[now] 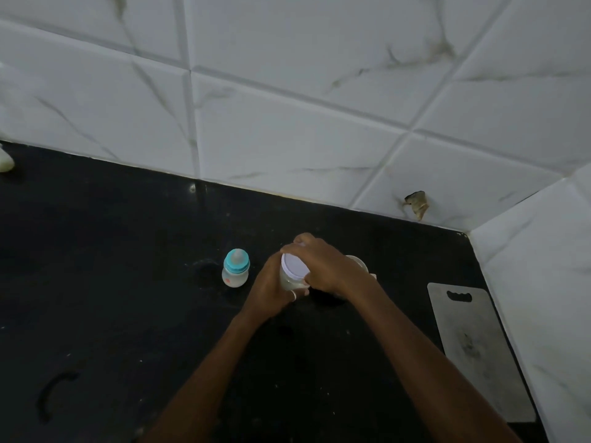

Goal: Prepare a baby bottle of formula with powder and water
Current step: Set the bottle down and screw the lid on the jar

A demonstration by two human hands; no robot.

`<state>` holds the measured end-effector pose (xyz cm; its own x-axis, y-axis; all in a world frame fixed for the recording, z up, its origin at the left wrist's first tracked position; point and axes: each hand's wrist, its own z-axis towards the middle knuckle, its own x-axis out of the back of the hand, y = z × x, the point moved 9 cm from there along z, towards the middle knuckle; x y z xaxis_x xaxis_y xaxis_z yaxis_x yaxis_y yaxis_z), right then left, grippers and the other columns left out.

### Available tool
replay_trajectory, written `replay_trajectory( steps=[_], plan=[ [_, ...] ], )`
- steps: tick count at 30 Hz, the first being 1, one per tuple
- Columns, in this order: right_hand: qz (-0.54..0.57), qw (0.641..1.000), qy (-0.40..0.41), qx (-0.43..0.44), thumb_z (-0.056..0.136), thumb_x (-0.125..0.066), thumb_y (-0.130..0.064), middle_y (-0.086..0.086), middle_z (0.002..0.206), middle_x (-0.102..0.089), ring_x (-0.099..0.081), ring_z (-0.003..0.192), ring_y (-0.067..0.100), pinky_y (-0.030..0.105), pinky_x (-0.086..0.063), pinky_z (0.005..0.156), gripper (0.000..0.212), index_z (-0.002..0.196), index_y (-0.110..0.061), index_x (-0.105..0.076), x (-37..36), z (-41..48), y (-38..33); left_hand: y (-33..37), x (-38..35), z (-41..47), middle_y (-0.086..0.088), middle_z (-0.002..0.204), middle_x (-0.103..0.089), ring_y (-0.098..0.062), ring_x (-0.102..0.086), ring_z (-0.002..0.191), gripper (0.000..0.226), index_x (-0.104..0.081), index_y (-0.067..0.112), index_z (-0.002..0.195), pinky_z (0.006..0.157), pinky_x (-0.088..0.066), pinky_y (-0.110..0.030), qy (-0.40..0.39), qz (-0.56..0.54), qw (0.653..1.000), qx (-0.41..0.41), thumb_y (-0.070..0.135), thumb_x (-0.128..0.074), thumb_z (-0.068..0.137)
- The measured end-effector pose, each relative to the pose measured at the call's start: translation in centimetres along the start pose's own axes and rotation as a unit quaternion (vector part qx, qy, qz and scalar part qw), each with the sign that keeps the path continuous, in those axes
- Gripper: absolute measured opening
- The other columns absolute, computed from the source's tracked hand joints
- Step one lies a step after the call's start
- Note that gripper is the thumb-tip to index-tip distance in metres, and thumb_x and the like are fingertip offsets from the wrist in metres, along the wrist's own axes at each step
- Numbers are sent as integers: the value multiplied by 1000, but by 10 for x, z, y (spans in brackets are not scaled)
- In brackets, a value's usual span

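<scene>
A small baby bottle [236, 269] with a teal collar and a clear teat stands upright on the black counter [112, 266]. To its right stands a clear jar [291, 279] with a white lid [295, 266]. My left hand [271, 290] grips the jar's side from the left. My right hand [323, 266] curls over the lid from above and the right, its fingers round the rim. A second pale container [358, 262] shows partly behind my right hand; most of it is hidden.
A grey cutting board [476, 350] with a handle slot lies flat along the right wall. White marble-look tiles back the counter, with a chipped hole [416, 203] low on the wall. A white object [5, 159] sits at the far left edge.
</scene>
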<state>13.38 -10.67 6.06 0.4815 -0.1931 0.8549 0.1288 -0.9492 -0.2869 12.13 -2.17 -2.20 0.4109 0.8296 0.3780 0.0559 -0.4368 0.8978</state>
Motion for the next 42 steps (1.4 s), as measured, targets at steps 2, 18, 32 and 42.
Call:
replay_trajectory(
  steps=[2,18,32,42],
  plan=[
    [-11,1000,-6,6,82,-76,-3,4,148,-38,-45,130,25,42,-48,102,77,147,-30,-47,0,2,-2,-3,0,-1,4,150,-49,-9,-46,137,82,-42,19,150,115,-40,-32,5,-8,1000,4,14,-85,80],
    [-35,998,-36,33,83,-78,-12,3,139,-44,-50,121,23,42,-50,98,72,146,-29,-49,-4,2,-3,-4,-3,5,-4,143,-56,-18,-53,133,70,-49,16,143,111,-42,-28,-12,-4,1000,12,14,-84,82],
    [-75,982,95,-145,90,-65,-56,14,128,-58,-62,112,28,34,-49,87,65,137,-14,-51,-2,2,6,-8,1,2,-1,151,-50,-11,-47,139,85,-42,19,150,118,-39,-36,17,-23,999,-38,11,-86,77],
    [-115,986,88,-79,92,-58,-63,14,154,-37,-44,137,33,45,-48,99,87,157,-16,-24,7,-7,-3,-13,-1,7,7,151,-49,2,-43,137,81,-43,22,150,114,-36,-20,24,-12,998,-58,19,-84,80]
  ],
)
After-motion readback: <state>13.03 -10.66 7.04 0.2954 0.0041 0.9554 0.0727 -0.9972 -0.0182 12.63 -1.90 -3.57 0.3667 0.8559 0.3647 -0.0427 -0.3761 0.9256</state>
